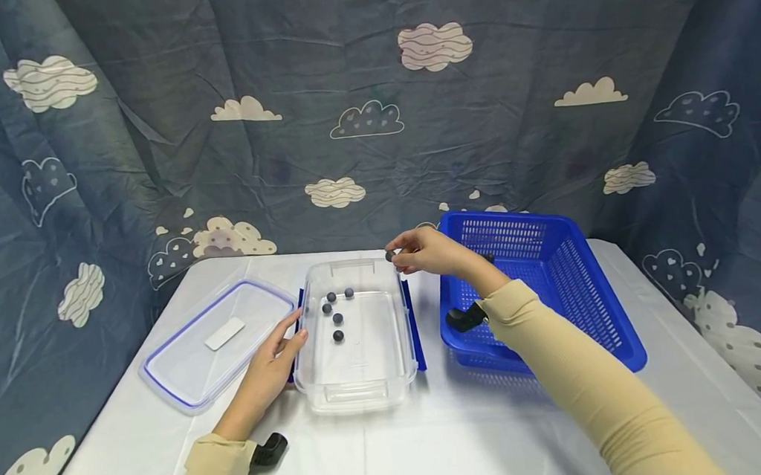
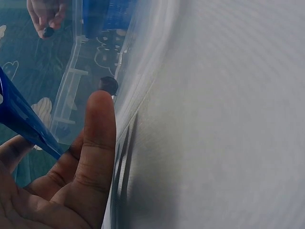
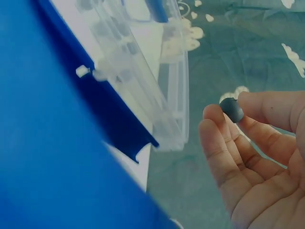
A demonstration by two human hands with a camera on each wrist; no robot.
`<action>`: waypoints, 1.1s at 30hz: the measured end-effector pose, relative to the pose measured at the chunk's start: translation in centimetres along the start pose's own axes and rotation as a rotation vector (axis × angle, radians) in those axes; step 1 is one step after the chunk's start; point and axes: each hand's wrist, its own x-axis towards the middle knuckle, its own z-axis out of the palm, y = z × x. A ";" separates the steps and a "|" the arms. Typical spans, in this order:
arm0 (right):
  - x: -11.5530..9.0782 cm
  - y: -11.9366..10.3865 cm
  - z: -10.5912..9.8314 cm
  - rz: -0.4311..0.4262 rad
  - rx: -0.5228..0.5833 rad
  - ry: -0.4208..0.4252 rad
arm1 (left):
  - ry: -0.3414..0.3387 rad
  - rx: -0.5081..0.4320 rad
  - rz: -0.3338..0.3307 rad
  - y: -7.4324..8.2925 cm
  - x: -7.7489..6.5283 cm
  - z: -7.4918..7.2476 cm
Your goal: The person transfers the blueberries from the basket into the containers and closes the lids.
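Note:
A clear plastic box (image 1: 379, 349) with blue side flaps stands on the white table, several small dark blueberries (image 1: 338, 319) on its floor. My right hand (image 1: 425, 252) is raised over the box's far right corner. Between thumb and fingertips it pinches one blueberry (image 3: 232, 110). At the box's left side my left hand (image 1: 266, 369) rests with its fingertips at the rim and left blue flap (image 2: 28, 117). The left thumb lies straight along the clear wall, with a blueberry (image 2: 108, 85) showing through near its tip.
Left of the box lies its clear lid (image 1: 189, 357) with a blue seal and a white label. A blue perforated basket (image 1: 599, 287) stands on the right, under the right forearm. A dark cloud-patterned cloth (image 1: 374, 156) hangs behind the table.

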 end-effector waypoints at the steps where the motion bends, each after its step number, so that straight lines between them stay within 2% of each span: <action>1: 0.1 -0.2 0.3 0.000 0.004 -0.007 | 0.002 0.004 0.001 0.0 0.0 0.0; 9: 1.1 -1.5 2.0 -0.001 0.039 -0.033 | 0.004 0.003 0.003 0.0 -0.1 -0.1; 19: 2.6 -2.0 4.3 0.035 0.114 -0.087 | 0.013 0.033 0.013 -0.5 -0.3 0.0; 27: 3.1 -2.7 5.9 0.042 0.075 -0.153 | 0.011 0.028 0.017 -0.4 -0.3 -0.1; 33: 3.6 -2.9 7.0 0.064 0.027 -0.193 | 0.001 -0.011 0.009 -0.2 -0.1 0.0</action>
